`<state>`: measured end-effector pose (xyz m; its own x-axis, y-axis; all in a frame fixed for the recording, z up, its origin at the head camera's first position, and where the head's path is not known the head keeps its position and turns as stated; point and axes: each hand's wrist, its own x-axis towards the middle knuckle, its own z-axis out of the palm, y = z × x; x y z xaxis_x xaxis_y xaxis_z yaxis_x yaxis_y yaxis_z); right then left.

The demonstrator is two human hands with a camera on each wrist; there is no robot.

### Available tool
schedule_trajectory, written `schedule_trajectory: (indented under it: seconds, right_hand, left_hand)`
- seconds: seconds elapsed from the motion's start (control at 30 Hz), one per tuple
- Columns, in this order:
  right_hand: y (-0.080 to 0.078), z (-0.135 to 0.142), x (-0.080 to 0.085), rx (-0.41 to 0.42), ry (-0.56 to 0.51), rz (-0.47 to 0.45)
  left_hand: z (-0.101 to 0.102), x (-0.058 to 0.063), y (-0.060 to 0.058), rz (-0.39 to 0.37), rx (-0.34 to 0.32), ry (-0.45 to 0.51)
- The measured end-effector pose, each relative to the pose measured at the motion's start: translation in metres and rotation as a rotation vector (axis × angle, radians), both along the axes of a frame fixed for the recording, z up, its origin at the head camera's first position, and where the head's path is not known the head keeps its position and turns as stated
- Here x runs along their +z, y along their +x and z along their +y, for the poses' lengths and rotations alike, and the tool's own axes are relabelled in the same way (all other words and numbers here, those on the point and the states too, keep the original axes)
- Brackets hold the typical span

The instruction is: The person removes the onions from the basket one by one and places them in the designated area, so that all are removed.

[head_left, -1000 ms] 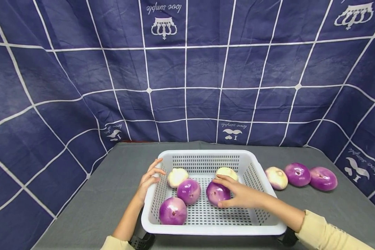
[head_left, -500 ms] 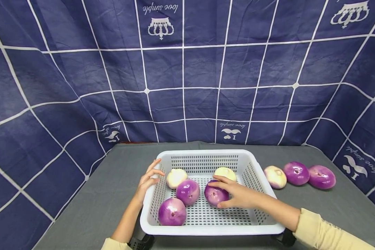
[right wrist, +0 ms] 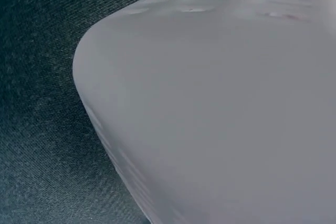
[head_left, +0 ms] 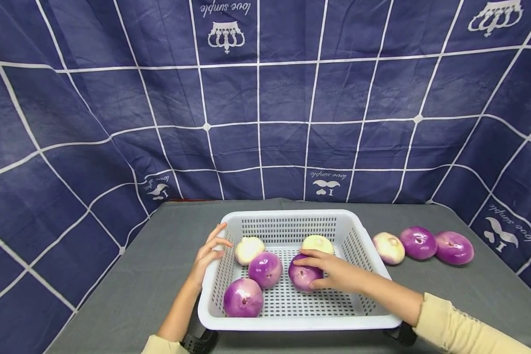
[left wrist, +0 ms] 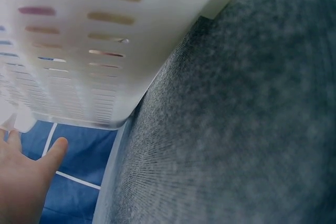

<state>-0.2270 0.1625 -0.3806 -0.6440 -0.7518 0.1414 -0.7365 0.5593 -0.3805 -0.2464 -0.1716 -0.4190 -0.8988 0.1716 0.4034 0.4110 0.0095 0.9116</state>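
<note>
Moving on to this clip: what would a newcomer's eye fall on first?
Most likely the white basket at the centre of the head view, where the right hand has its fingers and thumb around a shiny purple vegetable. Three more vegetables stand out on the grey cloth to the basket's right. Behind everything hangs a blue curtain with white grid lines.

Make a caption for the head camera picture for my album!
Right hand on a purple vegetable in a white basket, left hand at the rim, three vegetables outside on the grey table.

grey-covered table [head_left: 128, 275] | white basket [head_left: 301, 323] | right: three vegetables [head_left: 418, 243], possibly onions
</note>
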Motion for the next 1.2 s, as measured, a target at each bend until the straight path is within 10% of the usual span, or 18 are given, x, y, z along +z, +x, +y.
schedule_trajectory:
  seconds: [1.2]
  right_hand:
    - [0.017, 0.01, 0.021, 0.0, 0.035, 0.096]
  left_hand:
    - [-0.001, -0.002, 0.0, -0.005, -0.015, 0.009]
